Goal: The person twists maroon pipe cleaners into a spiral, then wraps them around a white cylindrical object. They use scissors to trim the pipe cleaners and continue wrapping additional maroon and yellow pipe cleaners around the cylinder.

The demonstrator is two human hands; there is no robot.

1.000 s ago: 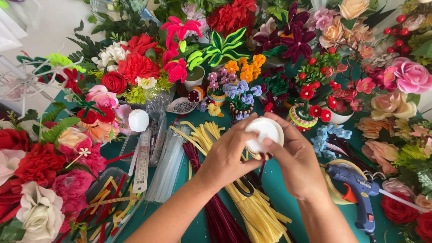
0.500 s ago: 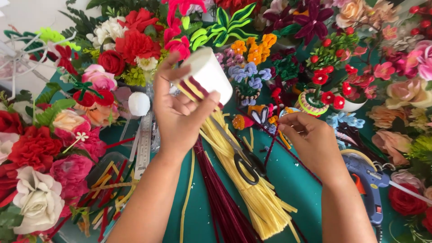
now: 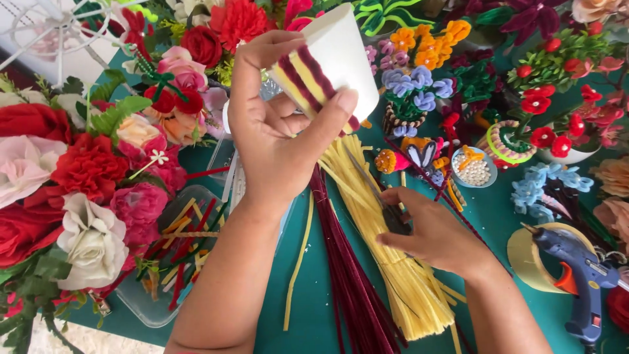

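High in the middle of the scene, a white paper cup (image 3: 344,49) is held up by the left hand (image 3: 278,131). The cup is tipped on its side. Fuzzy craft stems (image 3: 308,82) in dark red and yellow are pressed flat against its wall by the thumb. The stripes sit side by side, red then yellow then red. The hand is closed tight around the cup and the stems.

Lower down and to the right, the right hand (image 3: 432,229) is laid on a bundle of yellow fuzzy stems (image 3: 393,262). Dark scissors (image 3: 386,210) are touched by its fingers, but how tightly they are gripped cannot be told, as the handles are mostly hidden.

Just left of the yellow bundle, a bundle of dark red fuzzy stems (image 3: 354,288) is spread on the green table (image 3: 308,328). One loose yellow stem lies beside it.

The table is crowded at its edges. On the left, big cloth flowers (image 3: 78,177) in red, pink and white are piled up, and a clear tray of cut stem bits (image 3: 170,262) is set near them. On the far side, small fuzzy flower pots (image 3: 419,92) are lined up. On the right, a blue glue gun (image 3: 580,269) is rested on a roll of tape (image 3: 534,259). Open room is left only in the near middle, between the two arms.
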